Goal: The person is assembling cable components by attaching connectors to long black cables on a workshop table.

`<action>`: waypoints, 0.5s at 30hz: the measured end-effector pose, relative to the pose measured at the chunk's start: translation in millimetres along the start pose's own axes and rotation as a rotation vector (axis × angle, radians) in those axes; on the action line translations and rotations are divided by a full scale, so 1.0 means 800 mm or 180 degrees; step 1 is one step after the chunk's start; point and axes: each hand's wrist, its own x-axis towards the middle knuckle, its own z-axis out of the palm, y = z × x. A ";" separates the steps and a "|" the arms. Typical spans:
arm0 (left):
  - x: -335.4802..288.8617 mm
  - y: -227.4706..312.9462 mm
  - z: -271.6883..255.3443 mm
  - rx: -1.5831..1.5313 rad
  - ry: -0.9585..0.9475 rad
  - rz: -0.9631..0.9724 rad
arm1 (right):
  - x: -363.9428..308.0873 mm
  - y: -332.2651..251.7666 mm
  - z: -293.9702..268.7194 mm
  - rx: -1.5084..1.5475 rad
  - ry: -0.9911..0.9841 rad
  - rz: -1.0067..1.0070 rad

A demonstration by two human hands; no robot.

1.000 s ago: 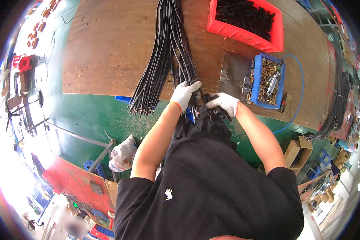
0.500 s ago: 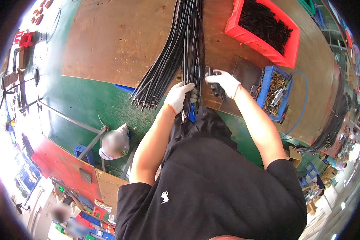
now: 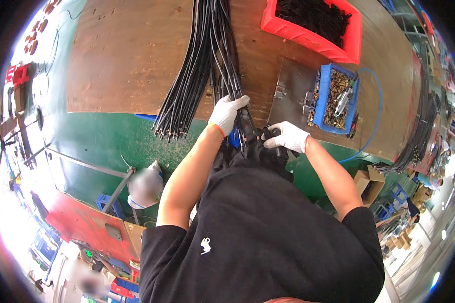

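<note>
Cables (image 3: 229, 70) in left hand (image 3: 225, 114)

The view's top edge crops the black cables (image 3: 186, 86) and red bin (image 3: 308, 40).

A broad brown wooden table (image 3: 126, 65), its surface scuffed, stands on the green floor (image 3: 119, 136), pale in patches, of a busy workshop. White glare (image 3: 7, 212) floods the room's left side, where a red work surface (image 3: 86, 222) sits below a grey metal frame (image 3: 86, 164); a bright light (image 3: 435, 280) glows lower right.
</note>
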 end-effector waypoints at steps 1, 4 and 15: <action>-0.003 0.000 0.007 0.0009 0.0016 0.0036 | -0.006 -0.003 0.000 -0.0348 -0.0017 0.0125; 0.002 -0.008 0.014 -0.0026 0.0056 0.0147 | -0.024 -0.015 0.004 -0.1019 -0.0074 0.0253; 0.007 -0.018 0.018 0.0159 0.0160 0.0350 | -0.030 0.002 0.003 -0.1364 -0.0140 0.0168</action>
